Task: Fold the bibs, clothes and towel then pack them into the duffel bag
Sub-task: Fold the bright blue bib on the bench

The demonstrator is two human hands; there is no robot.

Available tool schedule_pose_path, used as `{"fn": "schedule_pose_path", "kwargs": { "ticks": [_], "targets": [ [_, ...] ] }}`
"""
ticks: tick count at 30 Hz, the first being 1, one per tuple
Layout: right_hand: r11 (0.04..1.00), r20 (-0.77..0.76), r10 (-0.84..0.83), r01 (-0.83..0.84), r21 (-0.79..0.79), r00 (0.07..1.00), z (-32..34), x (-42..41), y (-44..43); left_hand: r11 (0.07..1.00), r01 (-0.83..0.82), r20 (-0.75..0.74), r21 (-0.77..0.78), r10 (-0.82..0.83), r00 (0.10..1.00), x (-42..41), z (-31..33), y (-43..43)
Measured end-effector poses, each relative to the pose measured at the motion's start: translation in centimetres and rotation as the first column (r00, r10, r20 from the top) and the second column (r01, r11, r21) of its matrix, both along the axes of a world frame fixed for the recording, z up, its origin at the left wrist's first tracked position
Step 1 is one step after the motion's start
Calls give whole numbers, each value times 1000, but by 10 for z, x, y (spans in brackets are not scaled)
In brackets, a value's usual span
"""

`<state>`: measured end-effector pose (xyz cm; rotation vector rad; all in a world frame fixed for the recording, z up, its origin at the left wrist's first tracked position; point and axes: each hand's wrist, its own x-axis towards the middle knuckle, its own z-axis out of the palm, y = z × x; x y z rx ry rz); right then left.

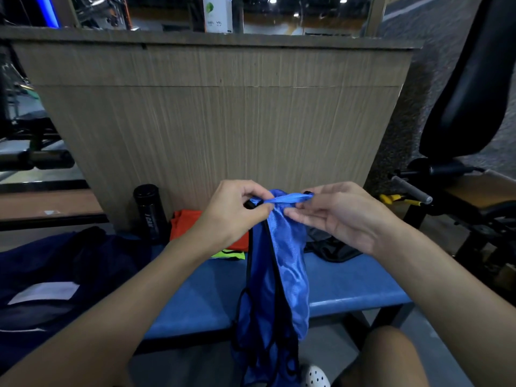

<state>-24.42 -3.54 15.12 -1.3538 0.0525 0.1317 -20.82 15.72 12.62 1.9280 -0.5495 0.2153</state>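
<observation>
A blue mesh bib with black trim hangs in the air over the blue bench. My left hand pinches its top edge at the left. My right hand pinches the same edge at the right, pulling it taut between both hands. The bib's lower part dangles below the bench's front edge. An orange bib lies on a yellow-green bib at the back of the bench. The dark navy duffel bag sits on the bench at the left. A dark garment lies at the back right.
A black bottle stands by the wooden panel behind the bench. Black gym equipment with a padded seat fills the right side. My knee and a white shoe show at the bottom.
</observation>
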Motion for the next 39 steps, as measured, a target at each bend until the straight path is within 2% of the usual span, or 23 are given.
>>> {"fn": "schedule_pose_path", "kwargs": {
  "ticks": [1, 2, 3, 4, 5, 6, 7, 9, 13, 18, 21, 26, 30, 34, 39],
  "targets": [
    [983, 31, -25, 30, -181, 999, -4, 1, -2, 1000, -11, -6, 7, 11, 1000, 1, 0, 1],
    [905, 104, -38, 78, -417, 994, -9, 3, -5, 1000, -10, -14, 15, 10, 1000, 1, 1, 2],
    [761, 209, -6, 140, -633, 978, -14, 4, -9, 1000, 1, -23, 20, -1, 1000, 1, 1, 3],
    [612, 307, 67, 203, -764, 949, -18, 6, -11, 1000, 22, -31, 23, -21, 999, 0, 2, 4],
    [521, 372, 155, 245, -818, 915, -21, 6, -13, 999, 42, -37, 25, -41, 998, 0, 2, 5],
    [515, 417, 225, 256, -818, 880, -23, 4, -13, 998, 57, -38, 31, -56, 998, 0, 3, 5],
    [557, 456, 256, 255, -790, 852, -25, 4, -12, 997, 68, -35, 41, -66, 997, -1, 3, 6],
    [610, 511, 240, 281, -741, 825, -27, 2, -11, 995, 82, -38, 51, -80, 996, -1, 5, 7],
    [620, 432, 301, 170, -766, 850, -27, 1, -13, 992, 115, -45, 50, -112, 993, -3, 8, 10],
    [657, 394, 407, 36, -753, 824, -30, 3, -13, 985, 171, -62, 26, -169, 984, -7, 11, 11],
    [641, 412, 379, 86, -763, 829, -32, 5, -14, 984, 177, -70, 33, -174, 982, -8, 11, 12],
    [628, 523, 289, 254, -736, 801, -28, 8, -19, 989, 122, -96, 83, -113, 989, -6, 8, 15],
    [661, 533, 198, 289, -693, 823, -25, 8, -17, 998, 50, -82, 48, -46, 996, -5, 2, 15],
    [638, 518, 117, 335, -693, 847, -26, 10, -20, 1000, 19, -92, -20, -21, 996, -2, -1, 12],
    [659, 471, 147, 269, -702, 870, -19, 10, -27, 999, -5, -71, -32, 3, 997, 1, -1, 11]
  ]
}}
